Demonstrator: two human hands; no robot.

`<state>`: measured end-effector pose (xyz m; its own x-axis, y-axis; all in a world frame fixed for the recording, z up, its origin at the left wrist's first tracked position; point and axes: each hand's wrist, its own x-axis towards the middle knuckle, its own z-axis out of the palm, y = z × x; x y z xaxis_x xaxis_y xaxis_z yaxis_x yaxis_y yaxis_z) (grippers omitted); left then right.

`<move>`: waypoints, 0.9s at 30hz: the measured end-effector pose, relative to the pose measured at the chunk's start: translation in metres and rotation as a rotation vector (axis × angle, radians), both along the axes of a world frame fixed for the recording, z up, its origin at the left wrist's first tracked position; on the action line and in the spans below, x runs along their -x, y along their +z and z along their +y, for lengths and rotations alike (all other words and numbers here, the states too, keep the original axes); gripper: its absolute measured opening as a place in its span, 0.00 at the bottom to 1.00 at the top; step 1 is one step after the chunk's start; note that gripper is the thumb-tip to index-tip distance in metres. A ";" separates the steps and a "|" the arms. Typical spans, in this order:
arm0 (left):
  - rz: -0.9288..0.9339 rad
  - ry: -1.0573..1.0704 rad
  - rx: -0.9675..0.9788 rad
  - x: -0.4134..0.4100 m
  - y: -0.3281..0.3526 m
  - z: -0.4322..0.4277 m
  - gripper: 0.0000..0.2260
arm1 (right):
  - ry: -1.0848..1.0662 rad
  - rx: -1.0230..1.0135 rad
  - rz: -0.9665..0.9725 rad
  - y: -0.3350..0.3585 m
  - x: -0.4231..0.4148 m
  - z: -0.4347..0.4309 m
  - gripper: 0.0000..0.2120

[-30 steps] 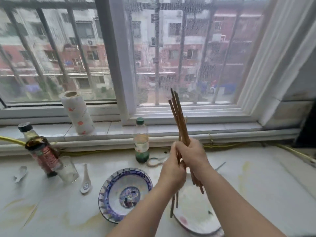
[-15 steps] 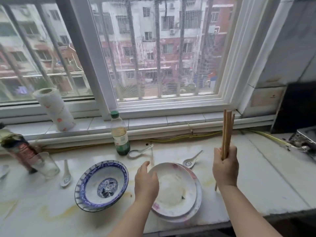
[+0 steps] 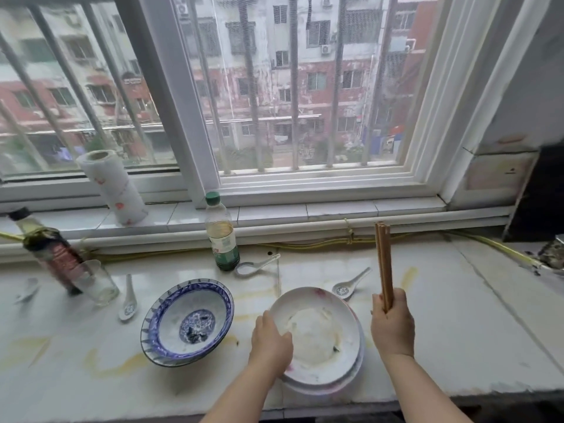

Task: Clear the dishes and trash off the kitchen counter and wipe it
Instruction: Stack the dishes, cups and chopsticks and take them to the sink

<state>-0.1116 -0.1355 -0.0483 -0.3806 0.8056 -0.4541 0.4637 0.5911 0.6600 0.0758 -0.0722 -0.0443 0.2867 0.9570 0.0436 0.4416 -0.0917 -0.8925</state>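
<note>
My right hand (image 3: 392,323) grips a bundle of brown chopsticks (image 3: 383,264) upright above the counter, right of the plates. My left hand (image 3: 270,341) lies on the left rim of the white plates (image 3: 320,337), a stack of two near the counter's front edge; whether its fingers curl under the rim is hidden. A blue-and-white bowl (image 3: 187,320) stands left of the plates. White soup spoons lie around: one (image 3: 351,285) behind the plates, one (image 3: 254,265) by the bottle, one (image 3: 128,303) left of the bowl.
A green-capped bottle (image 3: 222,236) stands at the back of the stained white counter (image 3: 457,331). A dark sauce bottle (image 3: 52,251) and a glass (image 3: 96,282) stand far left, with another spoon (image 3: 27,290). A paper towel roll (image 3: 113,187) sits on the sill. Yellow hose (image 3: 320,244) runs along the wall.
My left hand let go of the chopsticks and came down onto the plates' left rim. My right hand carried the bundle to the right. The view shifted right and down.
</note>
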 end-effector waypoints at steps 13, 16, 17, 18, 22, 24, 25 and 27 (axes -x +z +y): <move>0.237 0.375 -0.307 0.109 0.029 0.004 0.19 | 0.662 0.286 -0.396 0.053 0.120 0.006 0.05; 0.323 0.442 -0.238 0.149 0.024 -0.008 0.19 | 0.767 0.346 -0.446 0.055 0.168 -0.004 0.08; 0.337 0.458 -0.195 0.162 0.023 -0.012 0.19 | 0.778 0.371 -0.409 0.052 0.183 -0.007 0.08; 0.334 0.469 -0.146 0.175 0.021 -0.016 0.20 | 0.779 0.393 -0.361 0.050 0.199 -0.010 0.08; 0.121 0.468 -0.047 0.209 0.002 -0.020 0.23 | 0.703 0.458 -0.232 0.035 0.236 -0.011 0.07; -0.043 0.487 -0.085 0.219 -0.007 -0.021 0.23 | 0.655 0.494 -0.159 0.027 0.245 -0.012 0.06; -0.108 0.506 -0.097 0.223 -0.010 -0.021 0.24 | 0.628 0.514 -0.105 0.024 0.248 -0.012 0.06; -0.226 0.558 -0.106 0.230 -0.012 -0.019 0.25 | 0.557 0.542 0.010 0.021 0.254 -0.016 0.05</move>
